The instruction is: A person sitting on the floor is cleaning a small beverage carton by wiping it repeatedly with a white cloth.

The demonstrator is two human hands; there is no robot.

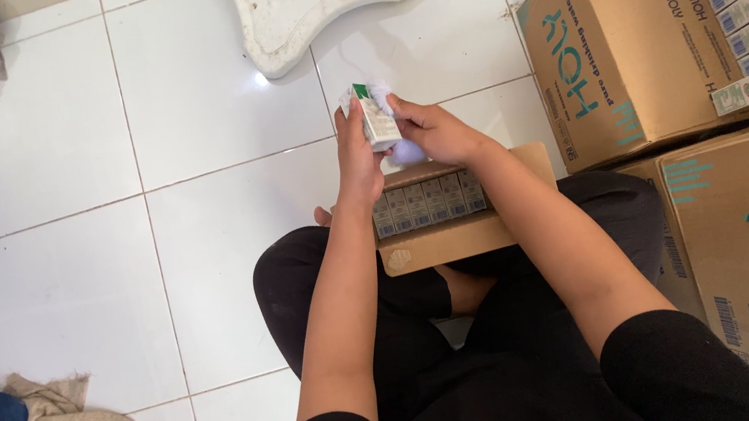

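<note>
- Left hand [356,151] and right hand [434,132] both pinch one small rectangular carton [374,117].
- Below: open cardboard tray [454,237] of matching cartons, resting on lap.
- Right: large corrugated boxes [630,46] on glossy white tiles [190,100].

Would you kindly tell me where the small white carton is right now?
In the head view it sits upper centre, held between the left hand and right hand, just above the open box: small white carton.

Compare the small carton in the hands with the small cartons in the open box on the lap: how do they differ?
The held carton is alone, gripped by the left hand while the right hand presses a pale cloth to it; the packed cartons are untouched. The held carton is tilted, with a green corner showing; the packed cartons stand in a tight row inside the lap box. Both appear the same size and shape.
</note>
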